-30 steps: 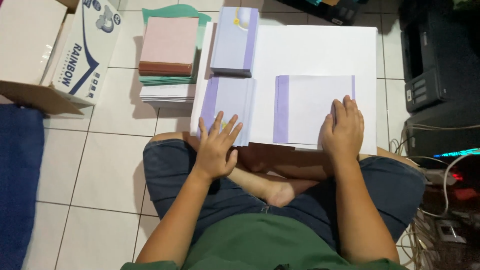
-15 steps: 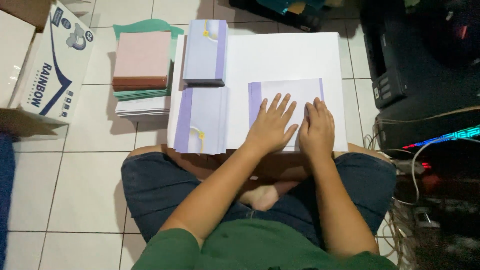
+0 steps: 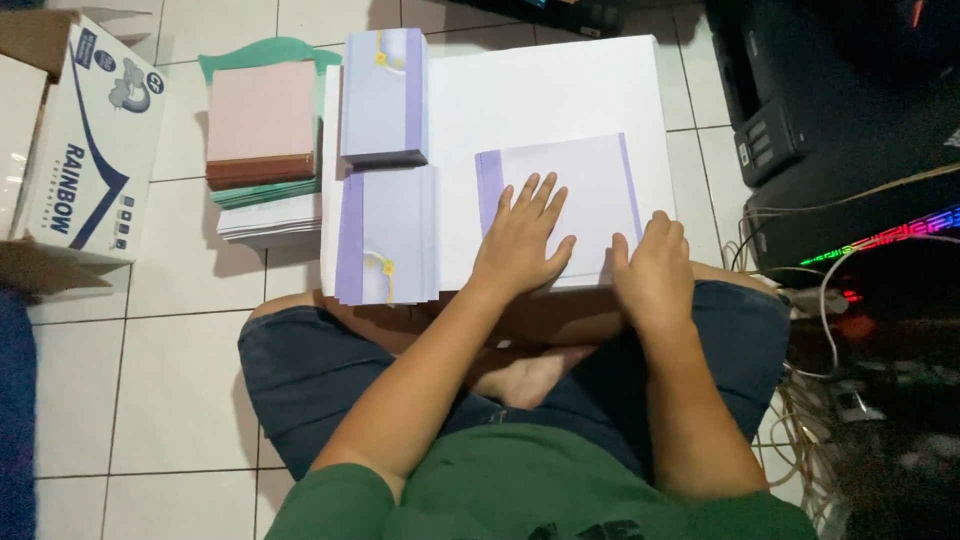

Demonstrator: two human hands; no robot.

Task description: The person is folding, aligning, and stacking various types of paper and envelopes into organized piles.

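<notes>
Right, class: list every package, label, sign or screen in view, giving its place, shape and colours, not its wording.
Cardboard carton: far left on the tiled floor, open-topped box, white side panel with blue print.
Black machine: upper right, boxy; no lit screen visible.
Signs or labels apart from these: none visible.

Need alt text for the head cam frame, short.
Seen from above, a person sitting cross-legged presses the left hand flat on a lavender-edged sheet atop a white board, right hand at its near edge. Two stacks of similar sheets lie alongside.
</notes>
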